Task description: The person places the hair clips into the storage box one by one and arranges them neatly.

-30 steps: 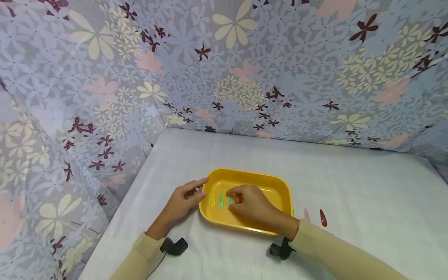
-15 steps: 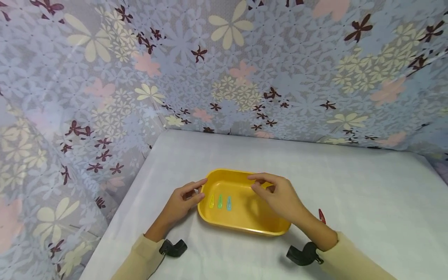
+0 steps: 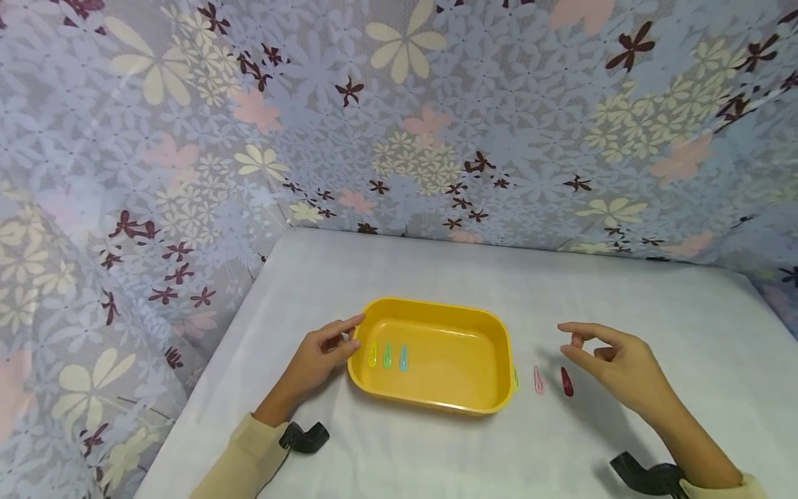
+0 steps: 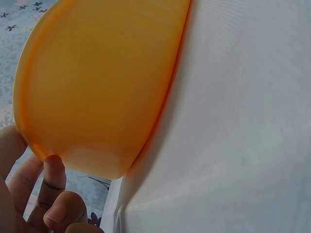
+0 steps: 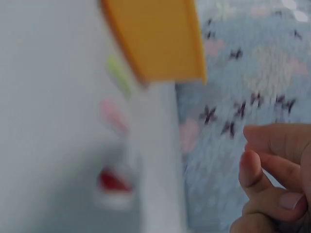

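A yellow tray (image 3: 430,403) lies on the white-covered table. Inside, toward its left end, a yellow hair clip (image 3: 373,355), a green hair clip (image 3: 388,355) and a blue hair clip (image 3: 404,358) stand in a row. My left hand (image 3: 321,355) touches the tray's left rim with thumb and index finger. My right hand (image 3: 617,360) hovers right of the tray with nothing in it, thumb and index apart. Nearest to it is a red hair clip (image 3: 566,382); left of that lie a pink hair clip (image 3: 539,380) and a light-green hair clip (image 3: 515,378), close by the tray.
White cloth (image 3: 436,457) covers the table. Flower-patterned fabric (image 3: 399,138) rises behind it and along the left side. A black wrist mount (image 3: 304,438) sits at the left sleeve, another black mount (image 3: 648,478) at the right. The right wrist view is blurred.
My right hand let go of the blue clip in the tray, lifted away and moved right, past the tray to beside the red clip. My left hand stays at the tray's rim.
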`<state>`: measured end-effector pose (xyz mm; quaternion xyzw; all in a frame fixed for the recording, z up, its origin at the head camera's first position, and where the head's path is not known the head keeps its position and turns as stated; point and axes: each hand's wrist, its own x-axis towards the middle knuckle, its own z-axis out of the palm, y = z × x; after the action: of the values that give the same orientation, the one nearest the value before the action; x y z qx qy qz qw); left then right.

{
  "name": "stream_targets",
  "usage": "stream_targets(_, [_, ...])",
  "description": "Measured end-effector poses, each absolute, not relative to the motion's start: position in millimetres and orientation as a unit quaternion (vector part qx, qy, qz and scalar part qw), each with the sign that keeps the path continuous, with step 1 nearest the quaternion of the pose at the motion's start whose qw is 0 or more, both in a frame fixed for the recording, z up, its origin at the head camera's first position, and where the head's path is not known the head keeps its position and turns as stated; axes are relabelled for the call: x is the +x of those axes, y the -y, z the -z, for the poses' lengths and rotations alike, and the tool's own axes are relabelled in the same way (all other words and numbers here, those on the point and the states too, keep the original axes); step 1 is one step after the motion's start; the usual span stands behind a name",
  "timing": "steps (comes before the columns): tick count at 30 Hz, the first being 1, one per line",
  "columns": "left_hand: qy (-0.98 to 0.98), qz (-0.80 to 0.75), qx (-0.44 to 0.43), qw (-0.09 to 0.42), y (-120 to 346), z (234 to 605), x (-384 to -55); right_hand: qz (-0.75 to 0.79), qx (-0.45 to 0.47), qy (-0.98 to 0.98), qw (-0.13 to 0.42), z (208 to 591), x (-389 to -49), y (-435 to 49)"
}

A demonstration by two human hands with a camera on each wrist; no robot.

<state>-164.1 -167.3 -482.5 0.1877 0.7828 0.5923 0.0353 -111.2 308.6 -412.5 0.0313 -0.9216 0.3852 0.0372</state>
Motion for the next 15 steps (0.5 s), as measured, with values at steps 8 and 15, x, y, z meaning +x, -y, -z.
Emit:
stream_targets(8, [-0.791, -0.585, 0.179, 0.009, 174, 482, -162, -0.425, -0.016, 0.905, -0.010, 449, -94, -338])
stream_targets(15, [-0.784, -0.590, 0.191, 0.021, 164, 485, -163, -0.420, -0.039, 0.907, -0.008, 464, -75, -347])
